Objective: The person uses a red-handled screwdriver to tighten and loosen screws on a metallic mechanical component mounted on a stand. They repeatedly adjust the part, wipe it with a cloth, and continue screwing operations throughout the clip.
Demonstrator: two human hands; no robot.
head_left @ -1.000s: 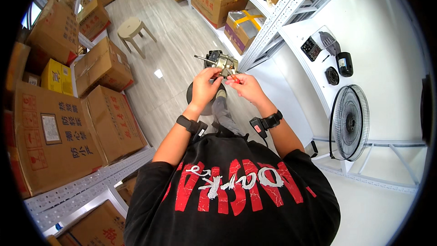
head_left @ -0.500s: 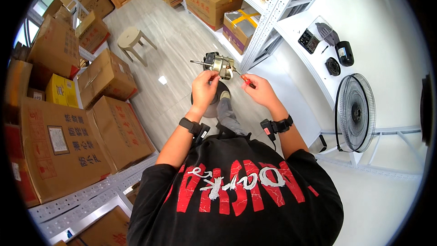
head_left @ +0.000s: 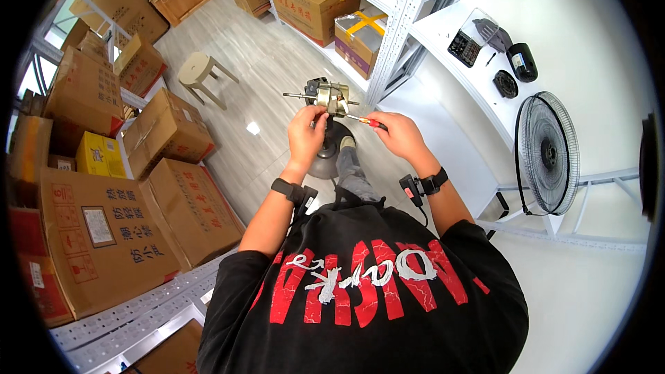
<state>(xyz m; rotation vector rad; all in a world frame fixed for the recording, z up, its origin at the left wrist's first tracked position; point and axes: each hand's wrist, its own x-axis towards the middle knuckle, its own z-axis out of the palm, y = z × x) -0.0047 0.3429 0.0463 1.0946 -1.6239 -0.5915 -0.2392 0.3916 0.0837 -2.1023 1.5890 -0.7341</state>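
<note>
A bare electric fan motor (head_left: 335, 100), brass-coloured with a long metal shaft pointing left and a black part at its far side, sits above a dark round stand base (head_left: 323, 166). My left hand (head_left: 306, 137) is closed at the motor's near lower side, thumb and fingers pinched against it. Whatever lies under those fingertips is hidden. In my right hand (head_left: 403, 138) is a screwdriver (head_left: 372, 122) with a red and black handle. Its thin shank points left and its tip meets the near right side of the motor.
On the white shelf at right lie a dark compartment box of small parts (head_left: 464, 49), a black motor cover (head_left: 521, 62) and a round black part (head_left: 506, 84). A fan guard (head_left: 547, 154) leans nearby. Cardboard boxes (head_left: 104, 221) crowd the left; a beige stool (head_left: 201, 73) stands beyond.
The screwdriver has swung from a steep slant to nearly level, its tip now lower on the motor. My right hand has shifted slightly right; my left stays at the motor. The view has shifted a little.
</note>
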